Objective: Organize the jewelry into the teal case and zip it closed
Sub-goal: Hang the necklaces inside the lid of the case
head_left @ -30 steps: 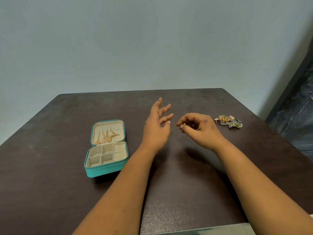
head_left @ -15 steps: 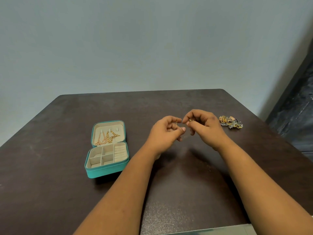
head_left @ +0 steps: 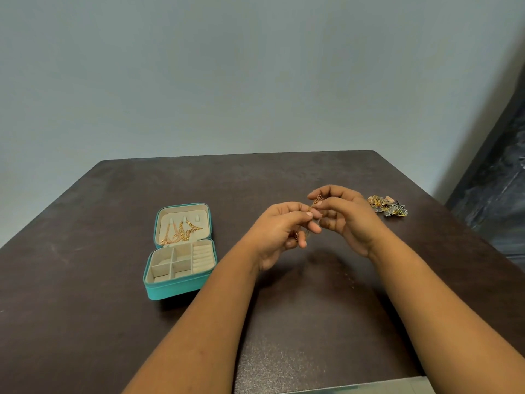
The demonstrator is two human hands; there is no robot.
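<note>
Both hands meet above the middle of the dark brown table, working a thin gold chain between them. The left hand has its fingers curled and pinches the chain between thumb and forefinger; the right hand, at about 2 o'clock from the left, also pinches it with curled fingertips, a small gold loop showing just above its thumb. How the rest of the chain hangs below the fingers is too fine to make out. The teal case lies open on the table at 9 o'clock from the hands, well apart from them, its lid laid back toward 12 o'clock. Gold necklaces lie across the cream lining of the lid, and the base shows divided compartments with ring rolls on its 3 o'clock side. A small pile of mixed jewelry rests on the table at 3 o'clock from the right hand, near it but not touching.
</note>
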